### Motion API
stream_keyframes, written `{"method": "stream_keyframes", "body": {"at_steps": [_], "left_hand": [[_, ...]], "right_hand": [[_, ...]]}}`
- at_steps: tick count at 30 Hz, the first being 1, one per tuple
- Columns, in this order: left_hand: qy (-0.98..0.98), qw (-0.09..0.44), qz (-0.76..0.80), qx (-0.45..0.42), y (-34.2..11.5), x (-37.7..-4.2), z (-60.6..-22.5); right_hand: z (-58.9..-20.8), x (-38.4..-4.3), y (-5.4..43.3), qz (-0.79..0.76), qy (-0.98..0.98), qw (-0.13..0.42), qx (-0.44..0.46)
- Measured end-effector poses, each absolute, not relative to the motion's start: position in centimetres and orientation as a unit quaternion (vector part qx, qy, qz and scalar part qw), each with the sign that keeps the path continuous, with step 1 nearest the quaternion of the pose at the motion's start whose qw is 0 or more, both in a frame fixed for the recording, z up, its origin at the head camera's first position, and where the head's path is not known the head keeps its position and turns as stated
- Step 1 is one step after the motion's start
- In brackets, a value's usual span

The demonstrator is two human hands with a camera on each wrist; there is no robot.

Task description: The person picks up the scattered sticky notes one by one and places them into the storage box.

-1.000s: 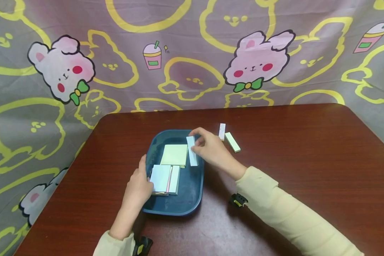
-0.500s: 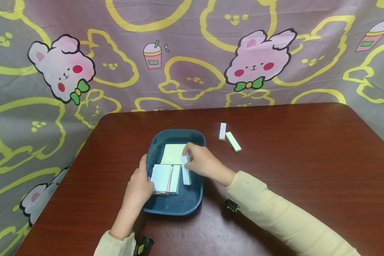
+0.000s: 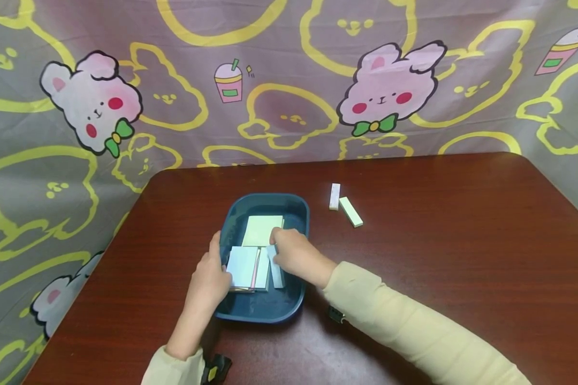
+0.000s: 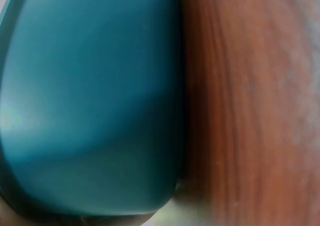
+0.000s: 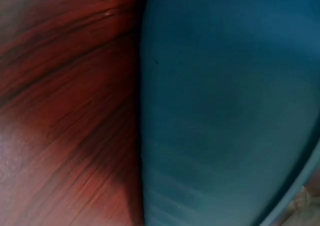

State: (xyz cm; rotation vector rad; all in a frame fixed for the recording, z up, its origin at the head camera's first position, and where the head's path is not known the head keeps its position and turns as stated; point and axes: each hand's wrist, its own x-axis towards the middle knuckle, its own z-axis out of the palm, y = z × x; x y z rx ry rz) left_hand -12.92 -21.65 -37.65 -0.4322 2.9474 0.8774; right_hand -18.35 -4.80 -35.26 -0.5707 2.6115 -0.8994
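Note:
A dark blue plastic tray [image 3: 262,313] stands on the table in the head view. My left hand [image 3: 206,283] holds its left rim, thumb over the inside and fingers along the outer wall. Inside the tray, my right hand [image 3: 301,258] pinches a narrow light-blue sticky note pad [image 3: 276,274], slightly tilted beside the stacked pads. Those are a blue square pad [image 3: 243,266] and a narrow pale strip pad [image 3: 264,274], with a thin pink edge between them. A pale green square pad [image 3: 262,230] lies behind. Both wrist views show only the tray's outer wall [image 4: 90,85] and the tabletop.
On the brown wooden table [image 3: 438,240], right of the tray, lie a whitish strip pad [image 3: 334,196] and a pale green strip pad [image 3: 350,212], close together. A patterned cloth [image 3: 289,64] hangs behind the table.
My right hand has carried the light-blue strip pad from the tray's right side leftward and nearer, down beside the stacked pads. The left hand has stayed on the rim.

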Motion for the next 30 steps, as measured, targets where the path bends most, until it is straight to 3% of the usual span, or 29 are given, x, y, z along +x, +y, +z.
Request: {"method": "stream_keyframes", "body": {"at_steps": [10,30], "left_hand": [[0.950,0.017,0.280,-0.139,-21.59,-13.03,-37.63],[0.949,0.020,0.281,-0.143,-21.63,-12.98,-37.79]], "right_hand": [[-35.71,-18.14,-5.38,-0.263,0.938,0.116,-0.191],[-35.91,-18.18,-5.50,-0.266,0.942,0.104,-0.177]]}}
